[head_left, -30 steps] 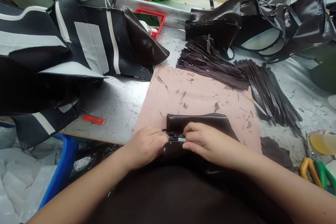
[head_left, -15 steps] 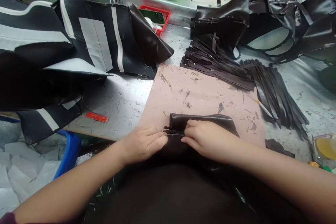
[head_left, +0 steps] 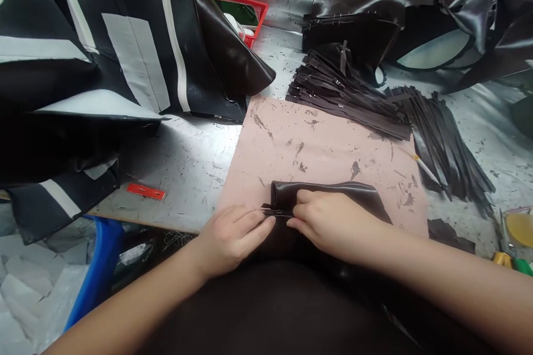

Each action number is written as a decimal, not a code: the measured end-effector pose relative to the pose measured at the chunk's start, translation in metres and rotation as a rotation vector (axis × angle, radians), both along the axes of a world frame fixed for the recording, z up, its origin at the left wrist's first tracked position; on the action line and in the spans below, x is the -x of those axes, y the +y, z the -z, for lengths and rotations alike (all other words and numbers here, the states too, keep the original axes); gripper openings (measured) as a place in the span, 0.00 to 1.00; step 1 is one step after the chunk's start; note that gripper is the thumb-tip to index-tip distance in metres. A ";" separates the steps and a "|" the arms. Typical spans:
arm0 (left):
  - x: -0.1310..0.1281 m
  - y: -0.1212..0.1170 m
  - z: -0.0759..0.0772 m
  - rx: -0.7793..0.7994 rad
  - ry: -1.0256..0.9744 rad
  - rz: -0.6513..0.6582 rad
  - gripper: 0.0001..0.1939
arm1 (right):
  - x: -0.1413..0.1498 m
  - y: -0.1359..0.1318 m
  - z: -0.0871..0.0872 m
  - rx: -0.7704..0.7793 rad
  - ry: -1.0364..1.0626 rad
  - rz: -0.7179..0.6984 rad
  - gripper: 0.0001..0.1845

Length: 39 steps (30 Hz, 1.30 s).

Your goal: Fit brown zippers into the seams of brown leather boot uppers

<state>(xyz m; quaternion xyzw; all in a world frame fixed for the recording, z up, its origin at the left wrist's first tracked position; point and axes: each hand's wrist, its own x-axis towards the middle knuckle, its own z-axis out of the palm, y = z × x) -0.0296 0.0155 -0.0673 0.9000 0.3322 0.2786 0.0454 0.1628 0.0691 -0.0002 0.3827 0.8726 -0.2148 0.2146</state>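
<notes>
A folded dark brown leather piece (head_left: pixel 333 193) lies on a pink cutting mat (head_left: pixel 316 144) at the near edge of the table, and its lower part drapes over my lap. My left hand (head_left: pixel 231 236) presses on its left end with fingers held together, fingertips on a thin zipper-like strip (head_left: pixel 275 212). My right hand (head_left: pixel 328 223) rests curled on top of the piece, fingertips meeting the left hand's at that strip.
A fan of dark leather strips (head_left: pixel 353 97) lies behind the mat and to the right. Black panels with white tape (head_left: pixel 125 61) pile up at the left. A red tag (head_left: pixel 145 192), a red basket (head_left: pixel 245 11) and scissors handles (head_left: pixel 510 262) are also on the table.
The view has tilted down slightly. Both hands stay on the leather piece, with fingertips shifted a little along the strip.
</notes>
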 end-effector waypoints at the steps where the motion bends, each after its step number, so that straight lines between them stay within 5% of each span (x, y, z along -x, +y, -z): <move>1: 0.000 0.001 -0.001 0.003 0.001 -0.004 0.11 | 0.001 0.000 0.000 0.001 -0.004 0.004 0.17; 15: 0.002 -0.004 -0.011 0.058 0.210 -0.021 0.16 | 0.005 0.001 0.003 -0.013 -0.068 -0.004 0.17; 22: 0.008 -0.010 -0.016 0.108 0.227 0.230 0.21 | 0.006 0.002 0.005 -0.031 -0.082 -0.026 0.17; 28: -0.003 -0.012 -0.013 0.118 0.287 0.114 0.21 | 0.006 -0.001 0.002 -0.074 -0.103 -0.015 0.18; 34: -0.010 -0.008 -0.011 0.019 0.308 0.089 0.17 | -0.029 0.005 -0.016 0.130 -0.121 0.124 0.18; 39: -0.010 -0.007 -0.009 -0.035 0.324 0.103 0.14 | -0.045 0.005 -0.010 0.177 -0.039 0.260 0.15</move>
